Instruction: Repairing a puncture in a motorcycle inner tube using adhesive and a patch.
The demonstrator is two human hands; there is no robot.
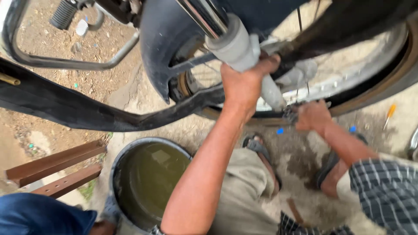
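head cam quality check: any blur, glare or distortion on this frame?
Head view: soft daylight, no hard shadows; left hand on the grey fork leg is fairly sharp, right hand at the wheel rim slightly motion-smeared; chrome tube shows a glare streak; wide lens bows the black inner tube; water basin reflects dully.

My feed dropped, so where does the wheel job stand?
Done: the black rubber inner tube hangs pulled out beside the wheel. In hand: left hand grips the grey fork leg; right hand works at the metal rim. Left: the water-filled tub sits unused.
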